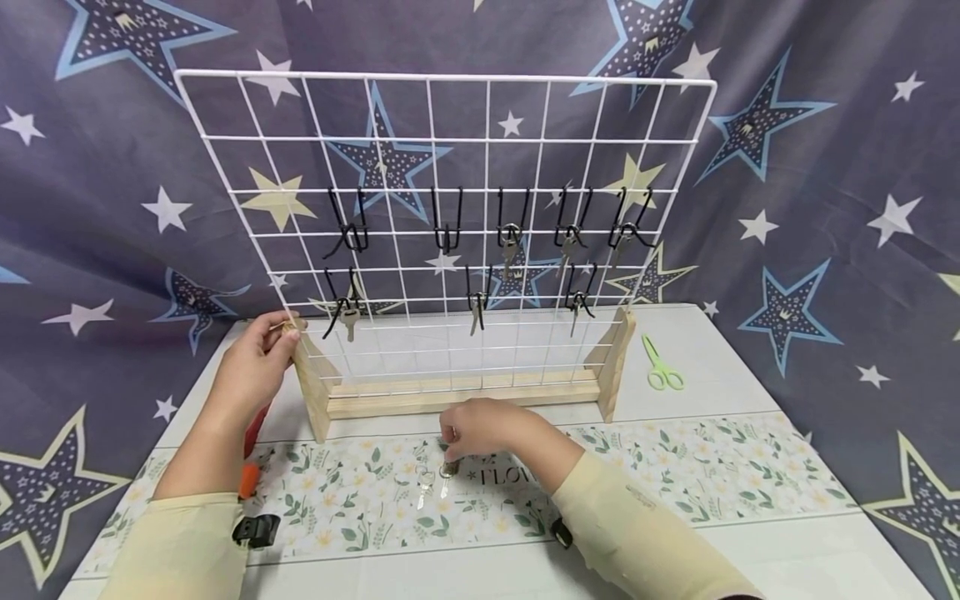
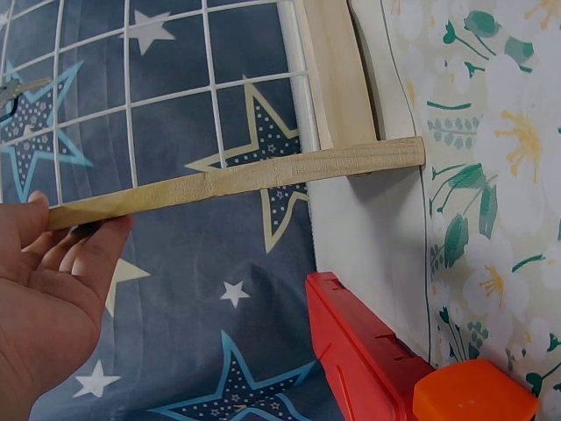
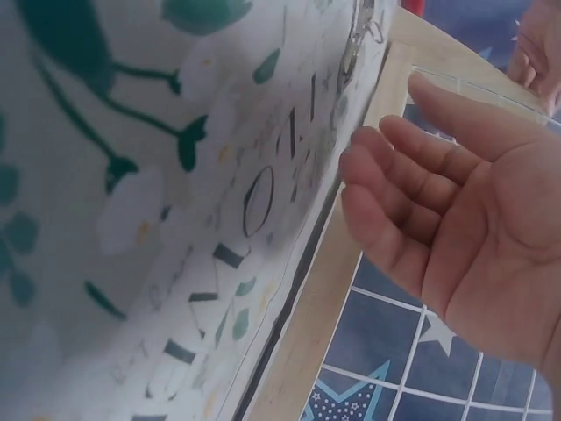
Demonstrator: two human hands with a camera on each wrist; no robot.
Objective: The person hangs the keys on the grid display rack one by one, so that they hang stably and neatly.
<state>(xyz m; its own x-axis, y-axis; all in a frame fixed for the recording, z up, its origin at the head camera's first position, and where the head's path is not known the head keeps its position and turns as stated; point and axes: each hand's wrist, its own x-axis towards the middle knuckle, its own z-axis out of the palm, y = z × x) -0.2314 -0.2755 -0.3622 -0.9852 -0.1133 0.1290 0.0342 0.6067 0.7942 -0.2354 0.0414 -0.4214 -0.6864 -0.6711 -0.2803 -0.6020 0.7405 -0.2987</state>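
Note:
My left hand [image 1: 251, 371] pinches the upper end of the wooden side support [image 2: 237, 180] of a white wire grid rack [image 1: 487, 140], thumb on one face and fingers on the other. My right hand [image 1: 483, 425] hovers low in front of the rack's wooden base bar [image 1: 465, 402]. In the right wrist view its fingers [image 3: 386, 210] are loosely bent with nothing held. Just below it, two keys on rings lie on the floral mat: a left key [image 1: 423, 487] and a right key [image 1: 447, 479]. Black hooks [image 1: 447, 237] hang on the grid, several carrying keys [image 1: 350, 321].
Green scissors [image 1: 660, 371] lie on the white table right of the rack. A red object [image 2: 359, 351] and an orange piece [image 2: 473, 395] sit by the left forearm. The floral mat [image 1: 675, 475] crosses the table; a star-patterned cloth [image 1: 810, 217] hangs behind.

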